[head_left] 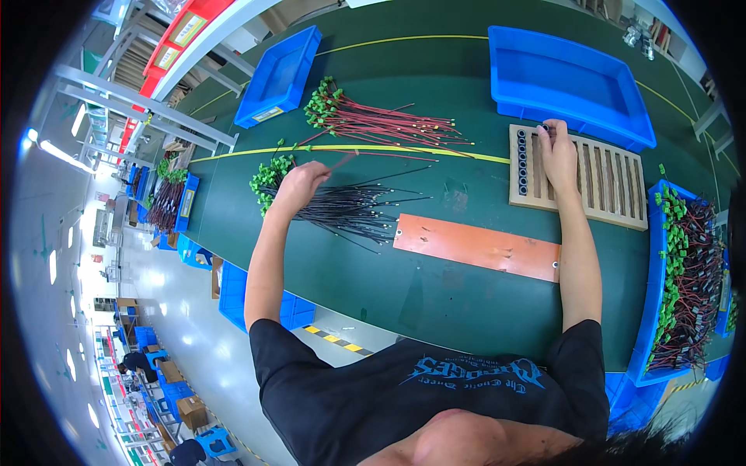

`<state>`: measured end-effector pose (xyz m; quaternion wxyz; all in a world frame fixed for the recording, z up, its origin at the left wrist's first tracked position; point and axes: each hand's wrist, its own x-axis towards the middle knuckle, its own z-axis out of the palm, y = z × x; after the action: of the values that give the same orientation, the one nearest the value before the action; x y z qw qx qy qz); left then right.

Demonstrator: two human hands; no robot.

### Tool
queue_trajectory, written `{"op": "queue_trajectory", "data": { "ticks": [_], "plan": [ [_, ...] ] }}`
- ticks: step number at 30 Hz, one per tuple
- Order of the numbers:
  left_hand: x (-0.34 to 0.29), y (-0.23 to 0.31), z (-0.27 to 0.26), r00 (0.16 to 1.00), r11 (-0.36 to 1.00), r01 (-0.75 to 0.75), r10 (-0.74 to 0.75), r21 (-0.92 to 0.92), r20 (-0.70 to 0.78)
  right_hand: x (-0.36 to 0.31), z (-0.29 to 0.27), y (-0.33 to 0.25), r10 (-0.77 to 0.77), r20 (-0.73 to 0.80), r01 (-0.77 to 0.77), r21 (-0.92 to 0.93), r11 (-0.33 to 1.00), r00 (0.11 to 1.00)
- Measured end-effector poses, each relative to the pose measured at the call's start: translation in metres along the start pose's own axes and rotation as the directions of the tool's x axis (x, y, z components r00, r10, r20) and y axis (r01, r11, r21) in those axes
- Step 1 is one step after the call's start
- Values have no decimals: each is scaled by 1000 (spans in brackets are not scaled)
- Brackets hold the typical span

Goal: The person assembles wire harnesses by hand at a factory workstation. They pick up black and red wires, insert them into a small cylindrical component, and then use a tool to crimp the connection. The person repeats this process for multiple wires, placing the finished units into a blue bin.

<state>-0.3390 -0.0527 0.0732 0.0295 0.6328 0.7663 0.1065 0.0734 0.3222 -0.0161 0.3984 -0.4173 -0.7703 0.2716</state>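
My left hand [303,186] is closed above the black wires, fingertips pinched on a slightly blurred red wire [342,161]. Beneath and beside it spreads a bundle of black wires [350,206], their green connectors [268,177] at the left end. Farther back lies a bundle of red wires [381,120], also with green connectors. My right hand [559,159] rests over a slotted wooden rack [606,179], its fingers pinching a small black round part [545,129] at the far edge, mostly hidden. A column of similar black round parts [522,163] fills the rack's leftmost slot.
An orange-brown strip [478,247] lies on the green table [435,303] before me. Blue trays stand at the back left [280,74] and back right [571,85]. A blue bin [649,311] full of wired green connectors sits at the right edge. Metal framing [148,109] rises at left.
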Motion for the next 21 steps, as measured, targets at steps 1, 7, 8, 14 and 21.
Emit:
{"op": "queue_trajectory", "data": {
  "ticks": [1, 7, 8, 14, 21],
  "plan": [
    [-2, -1, 0, 999, 999, -47, 46, 23, 22, 0, 1, 2, -6, -2, 6, -3, 1000, 1000],
    [-8, -11, 9, 998, 994, -56, 52, 91, 46, -1, 4, 3, -32, -14, 32, 14, 999, 999],
    [-7, -12, 4, 1000, 999, -2, 2, 46, 1, -1, 2, 4, -30, -14, 30, 9, 1000, 999],
    [-8, -13, -8, 997, 985, 76, -75, -154, 14, 1, -1, 3, -25, -12, 25, -3, 1000, 1000],
    [-23, -27, 6, 994, 997, 76, -77, -11, -75, -1, 3, 2, -49, -16, 49, 18, 999, 999]
  ]
}}
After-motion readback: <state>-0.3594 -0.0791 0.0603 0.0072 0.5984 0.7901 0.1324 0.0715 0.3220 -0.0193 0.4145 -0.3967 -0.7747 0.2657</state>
